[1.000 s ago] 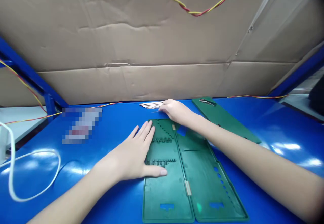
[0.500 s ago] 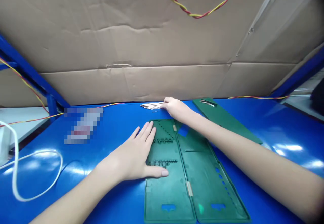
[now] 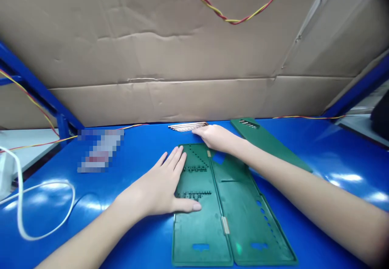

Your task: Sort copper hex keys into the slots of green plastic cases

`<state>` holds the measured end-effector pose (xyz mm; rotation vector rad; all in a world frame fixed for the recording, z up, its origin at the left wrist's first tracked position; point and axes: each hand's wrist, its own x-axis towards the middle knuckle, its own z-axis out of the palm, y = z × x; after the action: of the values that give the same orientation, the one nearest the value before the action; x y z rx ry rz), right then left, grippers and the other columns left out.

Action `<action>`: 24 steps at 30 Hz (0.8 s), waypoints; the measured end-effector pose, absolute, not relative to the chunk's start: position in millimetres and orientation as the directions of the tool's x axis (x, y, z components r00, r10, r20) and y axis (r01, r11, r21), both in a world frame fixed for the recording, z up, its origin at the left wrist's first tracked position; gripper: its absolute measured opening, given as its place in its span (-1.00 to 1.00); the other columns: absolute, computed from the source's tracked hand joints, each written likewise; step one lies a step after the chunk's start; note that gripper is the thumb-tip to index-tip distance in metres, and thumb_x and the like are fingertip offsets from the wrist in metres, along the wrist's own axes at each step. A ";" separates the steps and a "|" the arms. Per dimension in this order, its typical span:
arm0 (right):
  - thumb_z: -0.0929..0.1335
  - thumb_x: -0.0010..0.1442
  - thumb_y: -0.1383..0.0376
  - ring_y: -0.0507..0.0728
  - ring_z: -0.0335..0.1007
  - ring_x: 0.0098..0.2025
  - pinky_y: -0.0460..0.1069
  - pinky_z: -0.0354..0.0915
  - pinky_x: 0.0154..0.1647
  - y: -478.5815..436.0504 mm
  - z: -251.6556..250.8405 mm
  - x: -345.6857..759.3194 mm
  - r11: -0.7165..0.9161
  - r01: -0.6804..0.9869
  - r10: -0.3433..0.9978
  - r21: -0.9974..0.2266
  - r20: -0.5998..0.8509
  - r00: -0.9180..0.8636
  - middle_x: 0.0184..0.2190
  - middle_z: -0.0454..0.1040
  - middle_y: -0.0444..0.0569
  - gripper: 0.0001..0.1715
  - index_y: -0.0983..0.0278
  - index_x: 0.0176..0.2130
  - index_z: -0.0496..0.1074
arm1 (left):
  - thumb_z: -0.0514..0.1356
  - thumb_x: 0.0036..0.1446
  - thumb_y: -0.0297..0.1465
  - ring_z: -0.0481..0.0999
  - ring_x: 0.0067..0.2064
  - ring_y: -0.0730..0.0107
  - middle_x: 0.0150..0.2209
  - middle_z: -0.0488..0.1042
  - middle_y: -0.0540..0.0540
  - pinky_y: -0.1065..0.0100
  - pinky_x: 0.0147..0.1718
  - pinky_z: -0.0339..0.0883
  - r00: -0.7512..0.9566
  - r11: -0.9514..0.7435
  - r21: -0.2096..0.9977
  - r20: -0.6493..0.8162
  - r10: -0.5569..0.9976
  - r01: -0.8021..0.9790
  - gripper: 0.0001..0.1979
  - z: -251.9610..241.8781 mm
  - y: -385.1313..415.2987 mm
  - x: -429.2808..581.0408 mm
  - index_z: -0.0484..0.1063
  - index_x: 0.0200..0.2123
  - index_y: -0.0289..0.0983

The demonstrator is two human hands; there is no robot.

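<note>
An open green plastic case [image 3: 202, 220] lies on the blue table, with moulded slots and small holes in its left half. Across that half's left edge my left hand [image 3: 161, 184] rests flat, fingers spread and thumb stretched over the slots. A row of hex keys [image 3: 185, 126] lies side by side near the back edge. My right hand [image 3: 217, 136] is at the near right side of this row, thumb and fingers closed together beside the thinnest keys. Whatever is between its fingertips is hidden.
A long green panel [image 3: 273, 147] with several short hex keys [image 3: 249, 124] at its far end lies behind my right forearm. A blurred packet [image 3: 101, 151] and a white cable [image 3: 20, 204] are on the left. Cardboard [image 3: 182, 50] stands behind, with a twisted red-yellow wire [image 3: 234, 21] hanging above.
My right hand has drawn slightly nearer and right, from over the keys' bent ends to the near side of the row. More of the keys now shows. My left hand stays put.
</note>
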<state>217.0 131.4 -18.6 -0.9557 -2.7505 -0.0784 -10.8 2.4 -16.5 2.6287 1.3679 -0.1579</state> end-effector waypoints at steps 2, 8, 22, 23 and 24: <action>0.23 0.34 0.47 0.23 0.54 0.06 0.02 0.39 0.01 128.7 -17.7 215.2 0.733 0.679 0.666 0.040 0.155 -0.729 0.02 0.59 0.15 -0.57 0.32 0.12 0.47 | -0.08 0.07 0.45 -0.35 0.48 -0.17 0.46 -0.40 -0.35 -0.11 0.40 -0.25 0.571 -0.562 0.105 -0.177 0.801 0.821 0.29 -15.3 2.0 -10.4 -0.23 0.48 -0.49; 0.23 0.37 0.44 0.29 0.57 0.01 0.05 0.40 -0.09 115.2 -9.5 212.4 0.678 0.729 0.729 0.097 0.042 -0.683 0.06 0.55 0.26 -0.66 0.38 0.08 0.42 | -0.07 0.07 0.44 -0.35 0.47 -0.20 0.47 -0.38 -0.34 -0.10 0.40 -0.26 0.563 -0.552 0.115 -0.193 0.803 0.826 0.29 -12.8 2.0 -9.7 -0.24 0.49 -0.48; 0.09 0.50 0.16 0.35 0.24 0.34 0.22 0.17 0.32 106.3 -26.7 208.0 0.721 0.693 0.677 0.015 0.199 -0.709 0.26 0.34 0.39 -0.40 0.53 0.27 0.25 | -0.02 0.08 0.42 -0.32 0.47 -0.19 0.47 -0.33 -0.37 -0.12 0.39 -0.23 0.584 -0.572 0.117 -0.147 0.798 0.812 0.27 -16.3 2.5 -10.5 -0.21 0.49 -0.47; 0.10 0.50 0.15 0.34 0.22 0.35 0.21 0.16 0.33 105.0 -24.5 208.1 0.724 0.689 0.676 -0.014 0.209 -0.706 0.28 0.32 0.38 -0.40 0.51 0.29 0.23 | -0.02 0.08 0.42 -0.32 0.47 -0.19 0.47 -0.34 -0.37 -0.12 0.39 -0.22 0.582 -0.570 0.119 -0.152 0.799 0.813 0.28 -15.1 2.3 -9.7 -0.21 0.48 -0.48; 0.10 0.50 0.15 0.32 0.20 0.37 0.20 0.16 0.33 103.1 -21.4 208.6 0.723 0.689 0.680 -0.041 0.218 -0.700 0.29 0.31 0.36 -0.40 0.48 0.31 0.21 | -0.03 0.08 0.42 -0.33 0.47 -0.19 0.46 -0.35 -0.38 -0.12 0.39 -0.23 0.580 -0.567 0.118 -0.163 0.799 0.815 0.28 -13.9 2.1 -9.0 -0.21 0.48 -0.50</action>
<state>208.6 103.1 -21.4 -1.0919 -2.7102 -0.0638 -9.0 2.1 -13.9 2.6289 1.3567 -0.1354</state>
